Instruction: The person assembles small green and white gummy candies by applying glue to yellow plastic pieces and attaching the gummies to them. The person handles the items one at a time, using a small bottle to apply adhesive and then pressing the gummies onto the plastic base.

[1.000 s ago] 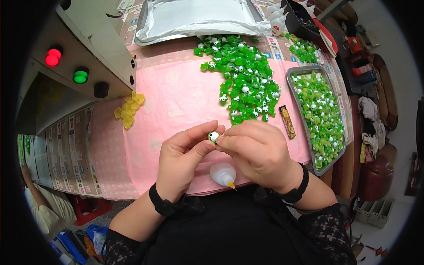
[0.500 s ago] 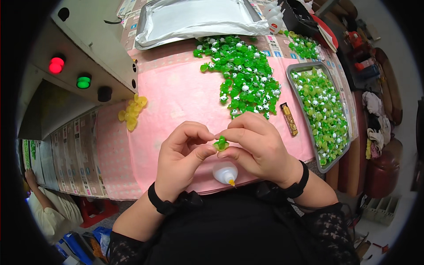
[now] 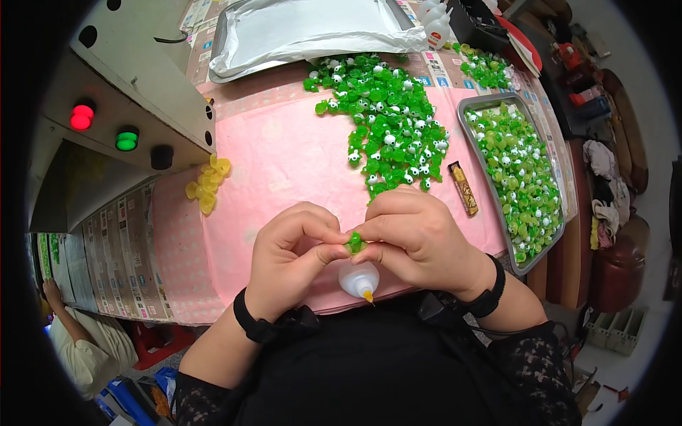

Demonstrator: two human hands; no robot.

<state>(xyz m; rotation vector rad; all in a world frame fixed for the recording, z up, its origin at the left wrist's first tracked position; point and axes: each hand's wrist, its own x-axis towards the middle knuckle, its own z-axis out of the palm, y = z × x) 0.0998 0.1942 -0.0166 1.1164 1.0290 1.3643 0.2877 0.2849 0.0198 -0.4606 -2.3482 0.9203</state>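
Note:
Between the fingertips of both hands is a small green plastic piece, partly covered by the fingers. My left hand pinches it from one side, and my right hand grips it from the other. Just below the fingers lies a white squeeze bottle with a yellow tip pointing toward me. Beyond the hands spreads a loose heap of green pieces with white ball-shaped parts. A lighter with a patterned gold body rests right of my right hand.
A grey tray full of green and white pieces stands at the right. Yellow pieces lie beside a machine with red and green lights. A paper-lined tray is at the back. Another person's arm shows far left.
Both hands have drawn closer around the green piece, which sits slightly lower and shows less between the fingers. The whole view has shifted slightly.

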